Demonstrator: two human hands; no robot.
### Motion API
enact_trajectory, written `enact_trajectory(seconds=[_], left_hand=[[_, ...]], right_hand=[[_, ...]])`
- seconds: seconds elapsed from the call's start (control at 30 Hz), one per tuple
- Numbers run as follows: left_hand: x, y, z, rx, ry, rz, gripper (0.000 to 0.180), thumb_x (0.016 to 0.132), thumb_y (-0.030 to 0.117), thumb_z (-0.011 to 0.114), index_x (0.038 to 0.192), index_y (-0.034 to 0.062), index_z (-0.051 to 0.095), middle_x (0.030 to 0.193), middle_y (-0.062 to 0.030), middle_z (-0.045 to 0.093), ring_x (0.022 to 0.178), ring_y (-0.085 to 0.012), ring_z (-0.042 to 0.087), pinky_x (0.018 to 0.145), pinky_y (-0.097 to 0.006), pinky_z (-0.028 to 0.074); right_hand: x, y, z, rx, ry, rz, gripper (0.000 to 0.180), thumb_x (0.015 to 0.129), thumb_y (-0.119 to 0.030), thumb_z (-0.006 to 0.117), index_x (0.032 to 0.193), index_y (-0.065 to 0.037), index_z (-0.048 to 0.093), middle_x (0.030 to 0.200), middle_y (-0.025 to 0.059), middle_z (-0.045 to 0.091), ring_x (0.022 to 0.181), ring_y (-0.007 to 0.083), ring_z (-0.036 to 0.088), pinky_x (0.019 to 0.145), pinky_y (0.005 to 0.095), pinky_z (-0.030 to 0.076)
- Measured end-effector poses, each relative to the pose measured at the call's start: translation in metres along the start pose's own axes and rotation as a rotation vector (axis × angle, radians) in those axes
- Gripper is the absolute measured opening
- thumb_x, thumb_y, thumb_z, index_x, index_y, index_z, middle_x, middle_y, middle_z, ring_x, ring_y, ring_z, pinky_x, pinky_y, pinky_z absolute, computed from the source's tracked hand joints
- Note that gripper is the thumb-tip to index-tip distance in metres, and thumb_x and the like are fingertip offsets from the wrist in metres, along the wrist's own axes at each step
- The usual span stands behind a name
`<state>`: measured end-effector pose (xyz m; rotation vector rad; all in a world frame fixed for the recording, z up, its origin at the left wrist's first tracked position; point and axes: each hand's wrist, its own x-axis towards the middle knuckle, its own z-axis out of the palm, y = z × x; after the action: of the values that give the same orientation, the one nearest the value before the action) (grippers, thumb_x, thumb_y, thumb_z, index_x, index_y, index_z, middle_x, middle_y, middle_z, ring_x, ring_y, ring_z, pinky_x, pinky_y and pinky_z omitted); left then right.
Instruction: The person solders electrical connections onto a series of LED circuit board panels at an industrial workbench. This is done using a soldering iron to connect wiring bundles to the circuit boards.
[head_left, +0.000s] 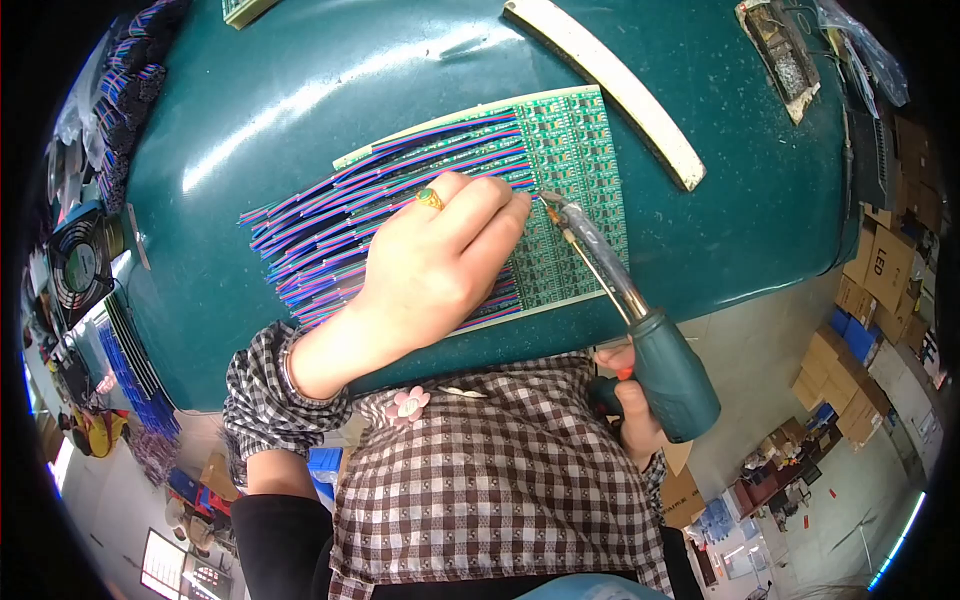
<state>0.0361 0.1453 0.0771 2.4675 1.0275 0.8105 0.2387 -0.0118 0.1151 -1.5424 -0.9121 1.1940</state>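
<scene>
A panel of green circuit boards [585,150] lies on the green table mat. Rows of blue, black and pink ribbon wires [310,215] run leftward from it. My left hand [430,255], with a ring on one finger, rests over the wires. Its thumb and fingers pinch a wire end against the panel. My right hand [637,415] grips a green-handled soldering gun [675,375], partly hidden behind the handle. The gun's tip meets the panel right beside my left fingertips, and a thin guide tube runs along its barrel. The joint itself is too small to make out.
Behind the panel lies a long white bar [620,85]. A worn metal tray [780,65] sits at the far right. Bundled wires [130,90] and a black fan [82,255] are along the left edge. Cardboard boxes [885,265] stand beyond the table's right side.
</scene>
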Motion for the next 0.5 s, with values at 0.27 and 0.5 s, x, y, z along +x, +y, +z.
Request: enact_trajectory(seconds=[0.27,0.5], left_hand=[[0.0003,0.0002,0.0031,0.023,0.005,0.005,0.032,0.067,-0.004,0.071,0.098,-0.0004,0.068,0.088,-0.0072,0.061,0.071,-0.0217,0.059,0.059,-0.031,0.049],[0.0005,-0.0002,0.0029,0.013,0.003,0.000,0.032,0.067,-0.004,0.071,0.098,-0.0001,0.069,0.088,-0.0072,0.061,0.071,-0.0220,0.059,0.059,-0.032,0.049]], right_hand=[[-0.0035,0.0035,-0.0052,0.181,-0.027,0.024,0.038,0.083,-0.013,0.077,0.113,0.003,0.060,0.107,0.0129,0.064,0.103,0.0240,0.063,0.094,0.0381,0.051],[-0.0027,0.0047,-0.0070,-0.034,-0.033,-0.040,0.049,0.089,-0.021,0.067,0.120,0.014,0.052,0.092,0.0159,0.061,0.087,0.0268,0.064,0.081,0.0430,0.057]])
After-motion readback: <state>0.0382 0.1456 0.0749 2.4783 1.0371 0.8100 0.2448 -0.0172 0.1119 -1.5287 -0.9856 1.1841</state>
